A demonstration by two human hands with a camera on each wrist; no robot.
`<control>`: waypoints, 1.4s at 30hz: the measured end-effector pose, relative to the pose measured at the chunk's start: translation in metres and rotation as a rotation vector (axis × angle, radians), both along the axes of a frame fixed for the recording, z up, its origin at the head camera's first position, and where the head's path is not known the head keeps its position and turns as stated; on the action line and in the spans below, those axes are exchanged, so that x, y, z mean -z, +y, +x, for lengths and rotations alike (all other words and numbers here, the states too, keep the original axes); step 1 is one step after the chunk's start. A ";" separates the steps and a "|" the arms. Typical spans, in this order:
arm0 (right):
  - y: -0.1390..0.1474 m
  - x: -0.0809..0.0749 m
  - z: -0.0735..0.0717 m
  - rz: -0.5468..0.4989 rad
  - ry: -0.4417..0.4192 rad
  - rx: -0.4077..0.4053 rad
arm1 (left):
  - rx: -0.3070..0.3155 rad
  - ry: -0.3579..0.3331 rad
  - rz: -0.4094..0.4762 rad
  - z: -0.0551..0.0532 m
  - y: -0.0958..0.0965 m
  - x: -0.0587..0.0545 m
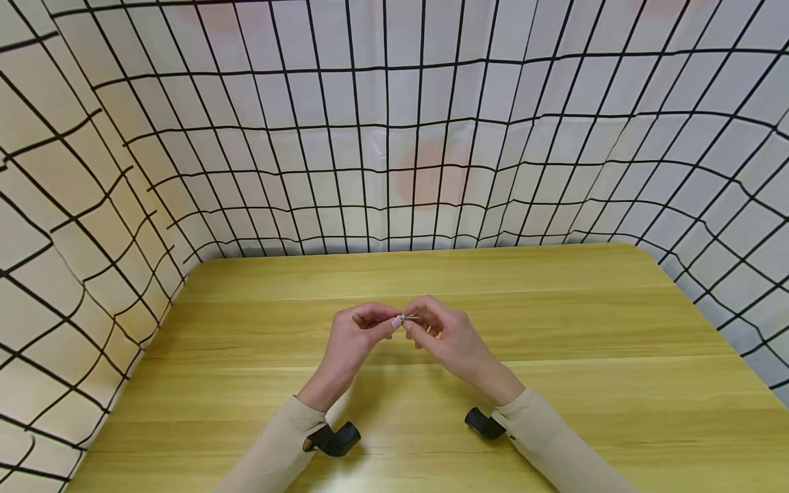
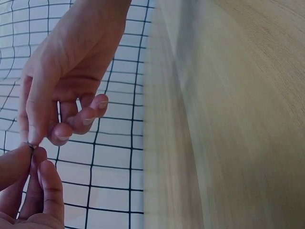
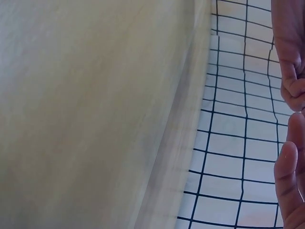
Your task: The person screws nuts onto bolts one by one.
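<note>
A small silvery metal bolt (image 1: 411, 318), with a thin shaft pointing right and a wider part at its left end, is held above the table. My left hand (image 1: 353, 340) pinches the wider end between thumb and index finger. From the other side, my right hand (image 1: 453, 340) has its thumb and index finger at the same piece, the fingertips of both hands nearly meeting. In the left wrist view, fingers hide most of the bolt (image 2: 32, 147). The right wrist view catches the right hand (image 3: 288, 176) and left hand (image 3: 290, 62) only at its edge.
Beneath the hands spreads a wood-grain table (image 1: 246, 411). White sheeting with a black grid (image 1: 370, 150) rises behind it and along both sides. Each beige sleeve (image 1: 277, 438) carries a black wrist camera (image 1: 335, 439) near the cuff.
</note>
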State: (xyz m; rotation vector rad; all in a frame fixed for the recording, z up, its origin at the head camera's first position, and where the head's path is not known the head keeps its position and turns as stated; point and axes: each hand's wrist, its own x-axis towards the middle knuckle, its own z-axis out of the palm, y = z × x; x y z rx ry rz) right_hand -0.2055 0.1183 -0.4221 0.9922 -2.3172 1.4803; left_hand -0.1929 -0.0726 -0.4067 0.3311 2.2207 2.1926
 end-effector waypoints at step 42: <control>0.008 -0.002 0.001 -0.011 -0.062 0.020 | -0.023 -0.001 0.013 -0.001 -0.002 0.000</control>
